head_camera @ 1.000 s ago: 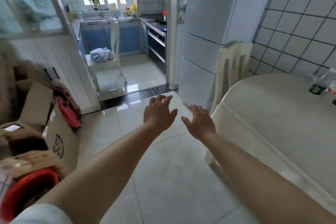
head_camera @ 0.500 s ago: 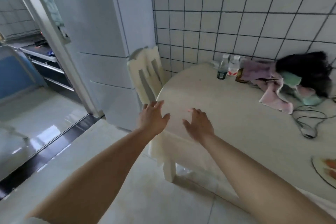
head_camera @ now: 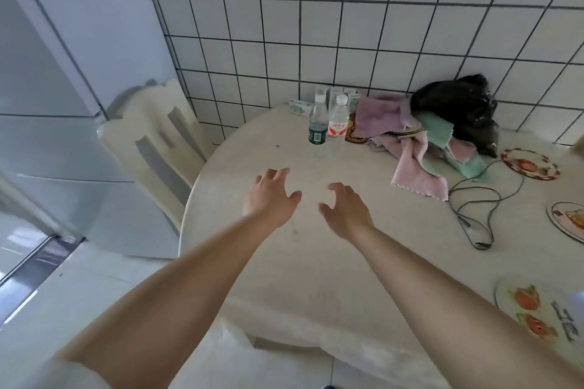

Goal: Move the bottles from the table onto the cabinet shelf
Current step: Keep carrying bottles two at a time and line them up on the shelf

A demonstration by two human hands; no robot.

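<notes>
Both hands reach out over the round cream-white table (head_camera: 284,262), the left hand (head_camera: 271,197) and right hand (head_camera: 346,210) side by side, fingers spread and loosely bent, holding nothing. Two clear plastic bottles stand upright and touching near the tiled wall (head_camera: 347,41): a green-labelled bottle (head_camera: 317,121) and a red-labelled bottle (head_camera: 338,118), just beside crumpled pink and green cloths (head_camera: 410,148).

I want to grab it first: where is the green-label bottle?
In the head view, the green-label bottle stands at the table's far edge near the tiled wall, just left of the red-label bottle.
</notes>
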